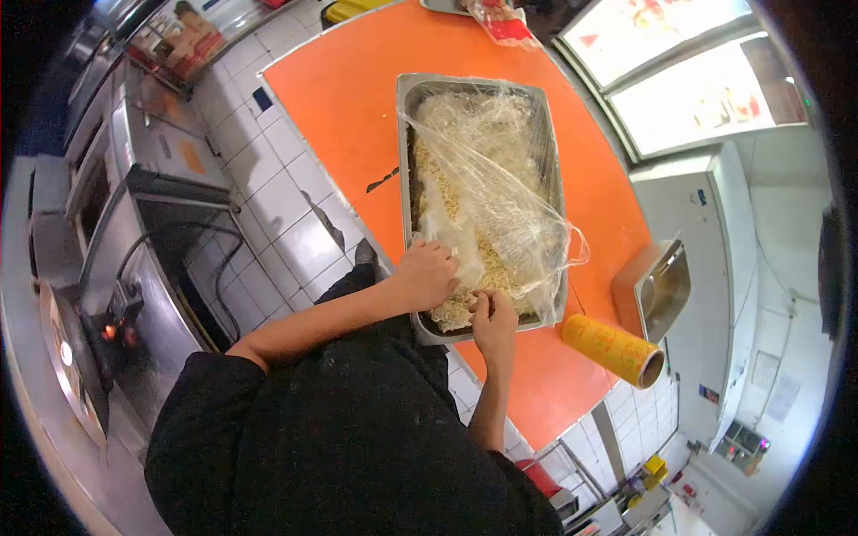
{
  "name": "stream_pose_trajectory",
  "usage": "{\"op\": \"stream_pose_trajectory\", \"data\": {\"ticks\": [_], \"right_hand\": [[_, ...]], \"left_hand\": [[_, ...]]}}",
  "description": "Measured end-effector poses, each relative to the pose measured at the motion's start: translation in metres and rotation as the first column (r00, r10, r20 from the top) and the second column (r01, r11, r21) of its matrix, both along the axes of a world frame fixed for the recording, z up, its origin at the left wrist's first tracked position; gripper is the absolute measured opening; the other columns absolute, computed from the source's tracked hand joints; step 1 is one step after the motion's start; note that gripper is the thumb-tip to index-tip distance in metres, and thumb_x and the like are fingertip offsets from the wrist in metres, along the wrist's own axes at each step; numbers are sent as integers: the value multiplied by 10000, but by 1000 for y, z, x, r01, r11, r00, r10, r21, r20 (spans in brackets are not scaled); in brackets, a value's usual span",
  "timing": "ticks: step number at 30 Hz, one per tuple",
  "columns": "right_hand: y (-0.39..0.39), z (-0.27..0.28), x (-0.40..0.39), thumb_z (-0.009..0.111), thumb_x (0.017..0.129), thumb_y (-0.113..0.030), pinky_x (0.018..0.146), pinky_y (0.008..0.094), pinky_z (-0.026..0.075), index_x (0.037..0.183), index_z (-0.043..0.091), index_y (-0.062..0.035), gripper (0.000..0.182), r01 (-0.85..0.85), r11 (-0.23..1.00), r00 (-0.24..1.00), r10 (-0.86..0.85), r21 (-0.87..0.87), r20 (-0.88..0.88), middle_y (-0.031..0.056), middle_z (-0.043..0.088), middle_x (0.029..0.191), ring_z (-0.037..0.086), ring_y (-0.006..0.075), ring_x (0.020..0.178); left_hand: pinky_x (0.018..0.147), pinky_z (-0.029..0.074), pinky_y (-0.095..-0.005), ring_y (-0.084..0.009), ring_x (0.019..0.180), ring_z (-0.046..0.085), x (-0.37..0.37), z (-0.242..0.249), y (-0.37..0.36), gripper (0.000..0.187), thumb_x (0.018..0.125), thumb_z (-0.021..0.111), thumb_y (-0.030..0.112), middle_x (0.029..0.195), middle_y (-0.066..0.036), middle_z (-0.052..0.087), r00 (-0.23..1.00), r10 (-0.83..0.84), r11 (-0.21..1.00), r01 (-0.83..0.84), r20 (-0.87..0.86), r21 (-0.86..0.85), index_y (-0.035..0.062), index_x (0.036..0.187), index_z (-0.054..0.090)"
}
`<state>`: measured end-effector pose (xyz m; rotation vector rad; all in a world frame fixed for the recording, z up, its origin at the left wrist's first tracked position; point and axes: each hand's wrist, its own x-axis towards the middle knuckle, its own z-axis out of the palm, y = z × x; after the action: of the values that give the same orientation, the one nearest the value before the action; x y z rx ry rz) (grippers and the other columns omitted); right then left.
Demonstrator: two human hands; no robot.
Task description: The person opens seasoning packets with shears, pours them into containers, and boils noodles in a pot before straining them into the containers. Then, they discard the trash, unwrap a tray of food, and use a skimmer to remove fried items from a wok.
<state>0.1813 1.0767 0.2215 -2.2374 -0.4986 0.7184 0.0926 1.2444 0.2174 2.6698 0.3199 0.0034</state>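
Observation:
A deep metal tray [404,170] holds pale crumbs [493,261] and what looks like crumb-coated food [451,314]. Clear plastic wrap [500,174] lies crumpled over much of it, hanging past the right rim. At the near left side of the tray, my left hand [429,275] has its fingers curled round the edge of a whitish plastic sheet [447,234]. My right hand [496,323] is at the near end, thumb and fingers pinched together over the crumbs. Whatever sits between those fingertips is too small to make out.
The tray stands on an orange table [349,107]. A yellow roll of wrap [612,350] lies to the right, near a metal container [657,290]. Steel kitchen equipment [161,214] stands left across the tiled floor [286,210]. A red and clear plastic bag [505,25] lies at the far edge.

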Motion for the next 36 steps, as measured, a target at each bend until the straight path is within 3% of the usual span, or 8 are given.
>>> {"op": "stream_pose_trajectory", "data": {"ticks": [13, 19, 22, 23, 25, 26, 27, 36], "right_hand": [[-15, 3, 15, 535, 945, -124, 628, 288, 485, 993, 651, 18, 190, -144, 973, 977, 170, 182, -130, 83, 662, 732, 616, 153, 650], [19, -44, 21, 569, 943, -228, 809, 348, 490, 1163, 580, 20, 331, 502, 690, 455, 302, 522, -838, 78, 626, 1046, 588, 182, 963], [15, -59, 23, 619, 901, -211, 883, 392, 480, 1160, 585, 14, 345, 432, 631, 471, 451, 644, -758, 134, 610, 1192, 569, 267, 1076], [8, -58, 18, 609, 906, -206, 858, 388, 480, 1138, 598, 8, 315, -23, 667, 813, 446, 745, -375, 133, 624, 1157, 578, 266, 1030], [-1, -56, 31, 537, 957, -216, 814, 355, 481, 1135, 563, 20, 297, -675, 648, 737, 574, 353, 356, 123, 622, 1078, 595, 268, 949], [12, -28, -12, 482, 998, -291, 794, 356, 501, 1194, 500, 13, 362, 13, 552, 830, 459, 834, -317, 117, 604, 1065, 608, 248, 905], [14, -13, -22, 479, 999, -298, 794, 357, 502, 1196, 497, 13, 369, 93, 582, 800, 440, 808, -408, 117, 603, 1066, 608, 248, 905], [110, 32, -118, 447, 1006, -365, 787, 367, 516, 1212, 473, 11, 429, -314, 635, 594, 711, 706, -375, 120, 596, 1079, 615, 247, 905]], "left_hand": [[805, 433, -438, -282, 889, 603, -11, 19, -30, 158, 719, 627, 136, 861, -105, 621, 965, 235, 970, -226, 114, -85, 60, 858, 630], [769, 454, -434, -292, 856, 611, -21, 55, -47, 311, 705, 657, 202, 831, -84, 613, 935, 101, 995, -85, 340, -60, 90, 994, 628], [754, 464, -445, -290, 848, 614, -35, 49, -47, 383, 669, 675, 228, 830, -75, 617, 909, 64, 997, -76, 412, 14, 79, 1019, 626], [748, 465, -451, -288, 847, 614, -43, 50, -50, 385, 662, 678, 233, 834, -74, 619, 907, 98, 994, -113, 409, 11, 77, 1009, 625], [753, 454, -432, -282, 802, 634, -47, 15, -50, 161, 663, 630, 175, 789, -83, 645, 884, 80, 995, -99, 460, 18, 126, 815, 648], [752, 445, -439, -285, 802, 633, -52, 12, -52, 149, 676, 620, 169, 782, -85, 642, 866, 120, 993, -107, 486, -54, 122, 816, 643], [752, 437, -445, -287, 801, 631, -58, 11, -47, 138, 689, 610, 164, 775, -86, 638, 841, 153, 987, -102, 519, -125, 118, 816, 638], [760, 396, -421, -289, 801, 610, -181, 40, -27, 141, 766, 591, 175, 803, -89, 618, 735, 271, 914, -399, 622, 73, 75, 865, 580]]}}
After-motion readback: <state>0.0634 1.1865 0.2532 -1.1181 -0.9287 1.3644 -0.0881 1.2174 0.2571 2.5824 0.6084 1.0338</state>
